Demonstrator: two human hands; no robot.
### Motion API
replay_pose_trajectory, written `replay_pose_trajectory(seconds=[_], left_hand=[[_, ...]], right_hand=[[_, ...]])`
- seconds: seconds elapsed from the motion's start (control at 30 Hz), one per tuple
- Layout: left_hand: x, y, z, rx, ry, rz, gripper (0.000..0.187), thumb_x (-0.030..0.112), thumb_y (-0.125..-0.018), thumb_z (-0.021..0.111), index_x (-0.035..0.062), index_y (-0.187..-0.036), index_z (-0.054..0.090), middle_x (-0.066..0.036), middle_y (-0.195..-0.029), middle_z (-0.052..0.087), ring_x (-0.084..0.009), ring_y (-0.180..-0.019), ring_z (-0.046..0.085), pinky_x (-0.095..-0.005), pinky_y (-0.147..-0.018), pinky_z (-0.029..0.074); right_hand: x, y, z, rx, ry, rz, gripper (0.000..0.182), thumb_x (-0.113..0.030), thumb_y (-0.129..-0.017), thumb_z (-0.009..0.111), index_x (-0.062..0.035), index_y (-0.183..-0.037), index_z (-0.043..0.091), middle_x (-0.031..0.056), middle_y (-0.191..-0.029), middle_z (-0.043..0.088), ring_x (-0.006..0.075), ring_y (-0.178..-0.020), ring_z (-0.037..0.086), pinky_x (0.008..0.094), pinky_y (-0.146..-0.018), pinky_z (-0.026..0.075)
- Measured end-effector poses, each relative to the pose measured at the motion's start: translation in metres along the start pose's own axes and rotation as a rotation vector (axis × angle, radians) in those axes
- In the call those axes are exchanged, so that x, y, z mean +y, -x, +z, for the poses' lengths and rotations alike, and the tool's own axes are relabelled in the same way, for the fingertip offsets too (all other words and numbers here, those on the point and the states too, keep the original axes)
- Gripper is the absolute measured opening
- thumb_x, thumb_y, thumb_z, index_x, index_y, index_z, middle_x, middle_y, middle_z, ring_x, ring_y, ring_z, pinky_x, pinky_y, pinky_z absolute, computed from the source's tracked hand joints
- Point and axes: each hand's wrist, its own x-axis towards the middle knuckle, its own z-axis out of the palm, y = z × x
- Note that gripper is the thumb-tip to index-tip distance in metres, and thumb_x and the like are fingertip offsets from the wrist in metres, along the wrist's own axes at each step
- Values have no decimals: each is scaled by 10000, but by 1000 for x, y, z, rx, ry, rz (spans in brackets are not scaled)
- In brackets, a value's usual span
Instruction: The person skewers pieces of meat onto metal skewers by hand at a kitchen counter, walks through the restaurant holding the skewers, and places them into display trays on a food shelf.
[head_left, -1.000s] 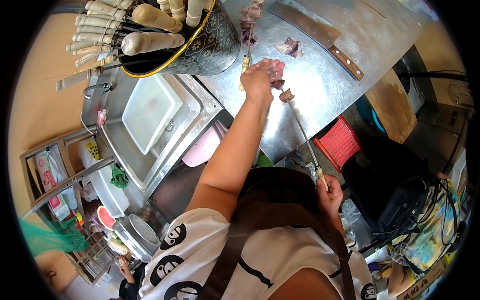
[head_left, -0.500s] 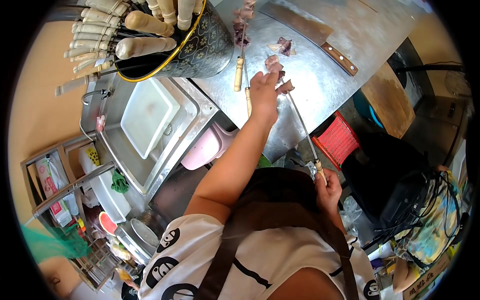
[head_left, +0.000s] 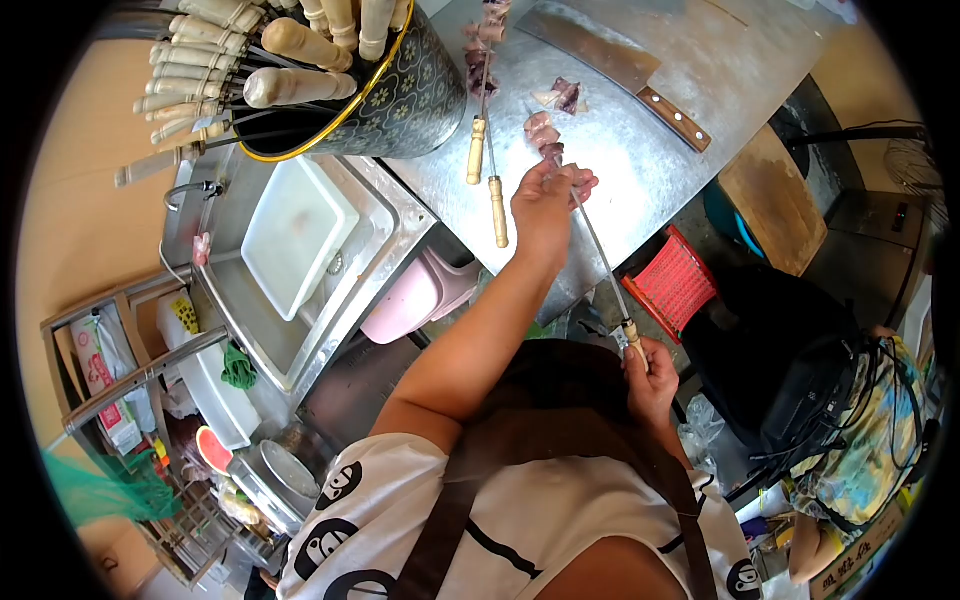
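My right hand (head_left: 650, 375) is wrapped around the wooden handle of a long metal skewer (head_left: 600, 245), low and in front of my body. The skewer's shaft slants up to the steel table, with pieces of meat (head_left: 541, 130) threaded near its far end. Around the lower meat on that skewer, my left hand (head_left: 545, 205) is closed, its fingers partly hiding the piece. Two finished-looking skewers with wooden handles (head_left: 498, 212) lie to the left, bearing meat (head_left: 482, 75). A loose piece of meat (head_left: 565, 96) rests beyond my left hand.
A cleaver (head_left: 640, 85) lies on the steel table (head_left: 720, 60). At upper left, a patterned bucket (head_left: 410, 100) holds several wooden-handled skewers. Left of the table is a sink with a white tray (head_left: 300, 235). A red woven stool (head_left: 672, 285) stands below the table's right edge.
My left hand has come slightly down and right, closing around the lower meat on the skewer. My right hand keeps its hold on the handle, nearly unmoved.
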Motion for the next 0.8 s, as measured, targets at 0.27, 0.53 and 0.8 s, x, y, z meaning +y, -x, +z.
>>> replay_pose_trajectory(seconds=[0.27,0.53,0.8], left_hand=[[-2,1,-2,62,-132,-24,299,131,-814,597,-14,-1050,484,-97,-902,614,-168,-812,606,-255,-718,469],[29,-19,0,11,96,24,229,103,-856,541,-35,-1022,466,-122,-811,600,-154,-650,576,-256,-514,478],[20,-7,6,21,30,-14,122,92,-863,527,-21,-904,508,-160,-807,593,-143,-588,538,-275,-541,487]], right_hand=[[-3,-2,2,-12,-98,-58,147,-74,-855,547,1,-977,514,-8,-675,511,32,-549,419,170,-490,328],[2,0,-2,-20,-26,-11,130,-60,-824,588,-2,-930,541,-5,-703,521,61,-632,455,201,-588,383],[1,0,-1,-11,-101,-6,124,-64,-825,590,1,-921,546,0,-710,519,61,-643,449,201,-597,382]])
